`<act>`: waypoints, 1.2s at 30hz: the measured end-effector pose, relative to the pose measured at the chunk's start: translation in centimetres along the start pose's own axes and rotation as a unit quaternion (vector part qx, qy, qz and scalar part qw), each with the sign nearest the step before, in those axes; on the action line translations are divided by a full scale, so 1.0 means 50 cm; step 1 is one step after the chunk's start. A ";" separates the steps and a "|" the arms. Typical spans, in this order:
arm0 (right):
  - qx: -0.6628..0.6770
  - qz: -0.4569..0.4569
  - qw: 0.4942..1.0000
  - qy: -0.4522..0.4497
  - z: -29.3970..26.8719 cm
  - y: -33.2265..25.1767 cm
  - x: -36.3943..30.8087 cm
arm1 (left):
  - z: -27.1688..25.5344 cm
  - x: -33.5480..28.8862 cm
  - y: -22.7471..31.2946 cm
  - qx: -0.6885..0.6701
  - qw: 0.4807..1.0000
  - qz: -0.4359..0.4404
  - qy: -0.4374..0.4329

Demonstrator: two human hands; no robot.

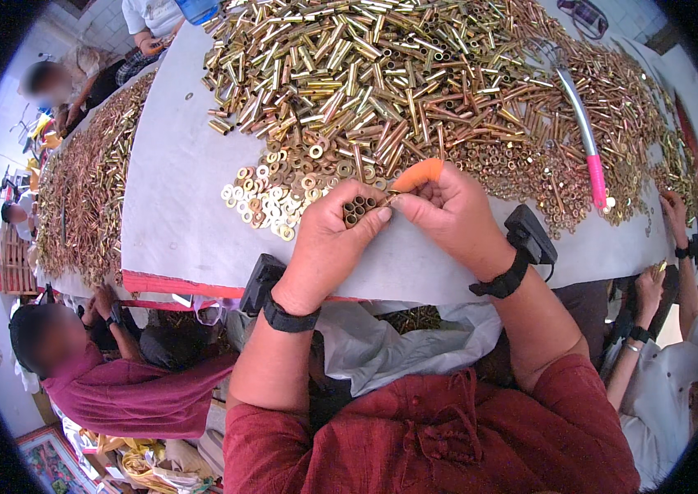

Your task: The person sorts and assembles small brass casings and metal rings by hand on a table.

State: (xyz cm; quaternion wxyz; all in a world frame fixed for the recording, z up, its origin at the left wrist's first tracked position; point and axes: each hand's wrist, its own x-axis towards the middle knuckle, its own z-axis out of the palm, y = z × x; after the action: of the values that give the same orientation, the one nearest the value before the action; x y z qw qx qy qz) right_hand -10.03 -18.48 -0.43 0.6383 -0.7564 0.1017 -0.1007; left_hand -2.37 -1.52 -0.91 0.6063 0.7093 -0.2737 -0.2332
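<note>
My left hand point(328, 235) is closed around a small bundle of brass-coloured metal tubes point(354, 212), their round open ends facing up. Close against it, my right hand point(453, 214) is pinched, thumb toward the left fingertips. An orange covering point(419, 174) shows on or along its index finger. Whatever small thing sits between the right fingertips is too small to make out. Both hands are above the table's near part, just in front of loose brass washers point(262, 198) and a big heap of metal tubes point(349, 66).
Nuts point(522, 169) spread to the right of the washers. A hand rake with a pink grip point(596, 181) lies across the heap. A white plastic bag point(398, 342) hangs below the table's red edge point(180, 284). Co-workers sit left and right; another heap point(89, 181) covers the left table.
</note>
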 end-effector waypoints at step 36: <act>-0.515 -0.111 0.850 0.030 -0.028 0.041 -0.017 | 0.002 0.007 -0.008 0.011 0.998 -0.058 0.022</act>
State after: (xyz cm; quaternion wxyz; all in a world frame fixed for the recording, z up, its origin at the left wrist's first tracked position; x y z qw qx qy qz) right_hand -11.30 -19.89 -2.26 0.1387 -0.9794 0.0730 -0.1270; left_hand -2.14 -1.76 -1.30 0.5896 0.7359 -0.2212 -0.2490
